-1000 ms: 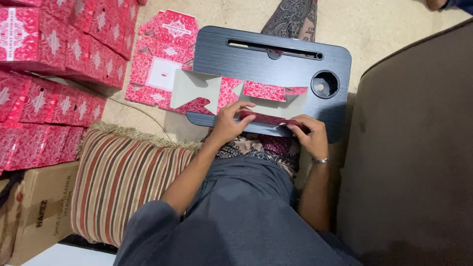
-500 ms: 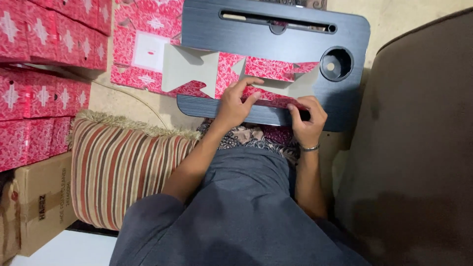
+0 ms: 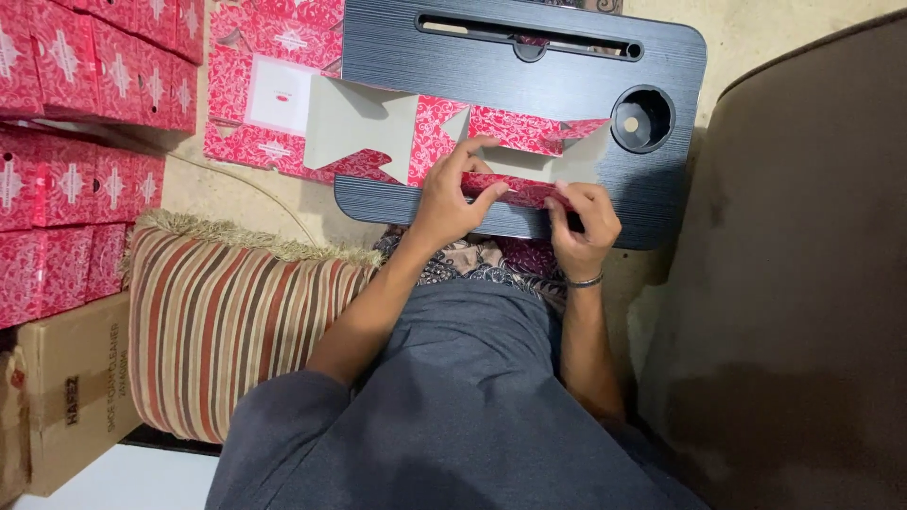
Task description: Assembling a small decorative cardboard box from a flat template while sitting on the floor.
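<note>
While we press the near flap of the flat red patterned box blank (image 3: 510, 142) down, both hands sit closer together than a moment ago.
Our left hand (image 3: 452, 194) and right hand (image 3: 581, 222) pinch the folded edge on the dark tabletop (image 3: 529, 57), so the crease now looks further along. We count one blank in hand, more flat blanks (image 3: 265, 94) on the floor, a stack of finished red boxes (image 3: 76, 142) too many to count, one striped cushion (image 3: 236, 331), one brown carton (image 3: 66, 397).
</note>
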